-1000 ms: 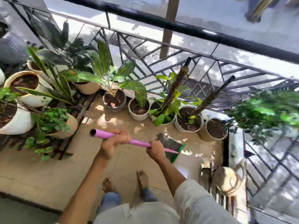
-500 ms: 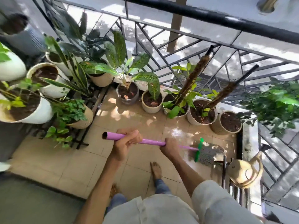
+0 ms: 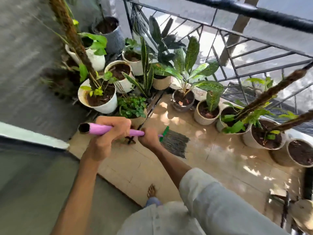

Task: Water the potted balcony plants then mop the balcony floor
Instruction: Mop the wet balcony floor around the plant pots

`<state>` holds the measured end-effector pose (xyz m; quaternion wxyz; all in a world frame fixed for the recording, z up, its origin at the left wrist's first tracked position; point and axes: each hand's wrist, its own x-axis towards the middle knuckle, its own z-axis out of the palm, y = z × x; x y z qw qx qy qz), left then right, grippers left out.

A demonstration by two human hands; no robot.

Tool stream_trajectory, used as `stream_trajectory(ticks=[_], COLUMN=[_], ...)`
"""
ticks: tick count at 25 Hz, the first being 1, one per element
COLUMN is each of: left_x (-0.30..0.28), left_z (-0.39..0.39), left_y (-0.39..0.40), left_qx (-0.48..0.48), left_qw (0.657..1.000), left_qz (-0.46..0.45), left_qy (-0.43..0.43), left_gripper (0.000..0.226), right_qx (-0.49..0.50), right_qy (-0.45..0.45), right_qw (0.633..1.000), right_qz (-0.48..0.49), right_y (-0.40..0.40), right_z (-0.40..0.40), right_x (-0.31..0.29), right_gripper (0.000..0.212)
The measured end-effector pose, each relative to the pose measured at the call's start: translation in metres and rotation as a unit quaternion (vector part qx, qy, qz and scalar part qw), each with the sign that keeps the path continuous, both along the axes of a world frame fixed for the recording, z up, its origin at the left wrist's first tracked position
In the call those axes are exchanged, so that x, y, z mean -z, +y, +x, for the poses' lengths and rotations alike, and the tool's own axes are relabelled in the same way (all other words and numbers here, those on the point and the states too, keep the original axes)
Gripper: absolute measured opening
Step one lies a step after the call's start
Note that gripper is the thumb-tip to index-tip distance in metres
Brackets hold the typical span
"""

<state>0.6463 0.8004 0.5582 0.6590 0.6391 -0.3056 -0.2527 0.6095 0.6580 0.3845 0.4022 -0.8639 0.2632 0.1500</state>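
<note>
I hold a mop by its pink handle [image 3: 100, 129] with both hands. My left hand [image 3: 110, 131] grips near the open top end. My right hand [image 3: 149, 137] grips further down the shaft. The grey mop head [image 3: 175, 145], with a green clip, lies flat on the beige tiled floor [image 3: 220, 160] just right of my hands. Potted plants ring the floor: a white pot [image 3: 101, 102] at the left, a small leafy pot [image 3: 133, 109] behind my hands, and a row of pots [image 3: 205, 114] along the railing.
A black metal railing [image 3: 254, 46] runs along the far side. A grey wall [image 3: 25, 56] stands at the left. A tan watering can [image 3: 303, 212] sits at the lower right on a dark stand. My bare foot [image 3: 151, 190] rests on the tiles.
The view has swung left. The mop head has swept from the right side by the watering can to the left, near the small leafy pot. Both hands stay on the handle.
</note>
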Motion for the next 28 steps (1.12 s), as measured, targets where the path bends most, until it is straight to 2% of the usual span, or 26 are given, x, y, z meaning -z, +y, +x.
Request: stream_trajectory(ticks=[2,5,9,13,16,20,21,23,26,28], left_x=[-0.015,-0.028,-0.021,0.008,0.029,0.061,0.071,0.092,0.122,0.134], left_z=[0.009,0.004,-0.040,-0.110,-0.175,-0.238,-0.256,-0.292,-0.336,-0.348], left_y=[0.023,0.039,0.019,-0.046,-0.105,-0.157,-0.167,-0.184,-0.197,-0.201], left_qx=[0.014,0.027,0.056,0.133,0.179,0.223,0.231,0.215,0.201,0.216], left_qw=[0.999,0.997,0.996,0.990,0.983,0.968,0.963,0.960,0.952,0.944], left_qz=[-0.003,-0.025,0.020,0.032,0.014,-0.025,-0.021,0.014,0.031,0.024], left_qy=[-0.046,-0.069,-0.064,-0.039,0.029,0.112,0.135,0.178,0.228,0.248], left_gripper=[0.038,0.041,0.054,0.049,0.055,0.049,0.050,0.067,0.070,0.062], right_qx=[-0.026,-0.048,-0.039,0.000,0.065,0.115,0.119,0.136,0.184,0.219], right_qy=[-0.043,-0.072,-0.080,-0.031,0.019,0.093,0.112,0.152,0.203,0.224], right_qw=[0.999,0.996,0.995,0.999,0.998,0.989,0.986,0.978,0.960,0.948], right_qz=[0.015,0.020,0.034,0.040,0.020,-0.026,-0.036,-0.044,-0.055,-0.061], right_y=[0.024,0.048,0.035,-0.021,-0.074,-0.129,-0.141,-0.158,-0.171,-0.172], right_z=[0.026,0.037,-0.012,-0.117,-0.219,-0.343,-0.374,-0.430,-0.495,-0.517], right_x=[-0.010,-0.017,-0.005,0.018,0.030,0.039,0.041,0.048,0.054,0.054], right_gripper=[0.030,0.025,0.024,0.027,0.030,0.031,0.032,0.032,0.033,0.033])
